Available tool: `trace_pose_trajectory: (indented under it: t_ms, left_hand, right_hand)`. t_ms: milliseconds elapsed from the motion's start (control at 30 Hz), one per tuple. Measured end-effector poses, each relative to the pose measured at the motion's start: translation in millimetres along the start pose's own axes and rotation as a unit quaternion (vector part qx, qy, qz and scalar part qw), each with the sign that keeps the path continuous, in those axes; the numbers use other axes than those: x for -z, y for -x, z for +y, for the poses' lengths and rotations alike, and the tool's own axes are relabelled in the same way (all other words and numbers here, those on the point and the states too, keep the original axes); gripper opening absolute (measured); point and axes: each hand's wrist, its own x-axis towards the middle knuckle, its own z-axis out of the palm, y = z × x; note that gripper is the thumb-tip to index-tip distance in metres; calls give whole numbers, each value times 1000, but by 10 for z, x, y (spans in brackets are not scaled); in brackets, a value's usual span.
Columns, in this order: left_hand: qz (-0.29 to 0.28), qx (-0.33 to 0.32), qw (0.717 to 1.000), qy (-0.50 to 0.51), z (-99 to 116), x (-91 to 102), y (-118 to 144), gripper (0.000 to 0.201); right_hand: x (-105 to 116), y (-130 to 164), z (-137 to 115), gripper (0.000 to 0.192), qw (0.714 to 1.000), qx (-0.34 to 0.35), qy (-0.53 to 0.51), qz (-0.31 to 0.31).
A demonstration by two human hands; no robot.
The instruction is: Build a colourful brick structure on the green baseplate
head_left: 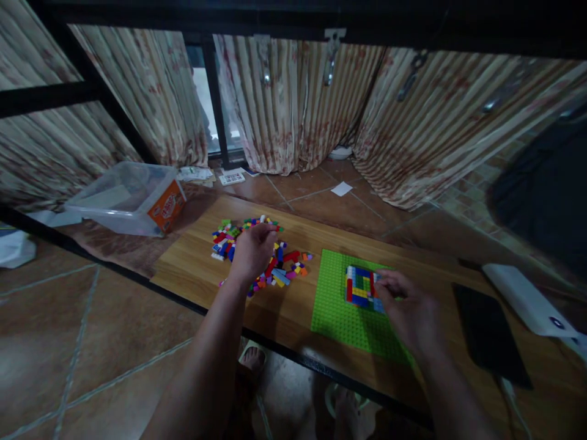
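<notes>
A pile of small coloured bricks (229, 237) lies on the left part of a low wooden table (284, 305). My left hand (253, 249) reaches into that pile with its fingers curled over the bricks; whether it holds one is hidden. To the right lies a green baseplate (334, 305) carrying a square frame of blue, red, yellow and white bricks (358, 286). My right hand (408, 308) rests on the plate at the frame's right side, fingertips pinched against the bricks there.
A black tablet (488, 333) and a white device (527, 299) lie on the table's right end. A clear plastic bin (126, 198) with an orange label stands on the tiled floor at the left. Curtains hang behind. My feet show under the table.
</notes>
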Motion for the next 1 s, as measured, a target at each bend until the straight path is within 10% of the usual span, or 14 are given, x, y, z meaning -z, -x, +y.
trace_pose_trajectory:
  t_ms: [567,1000]
  left_hand:
    - [22,11,1000,16,-3,106,10,19]
    - [31,-4,999,20,-70,213,-9,21]
  right_hand:
    - [-867,342,-782,24,961,211,-45,-175]
    - [-1303,346,-984,23,965,222,43,-136]
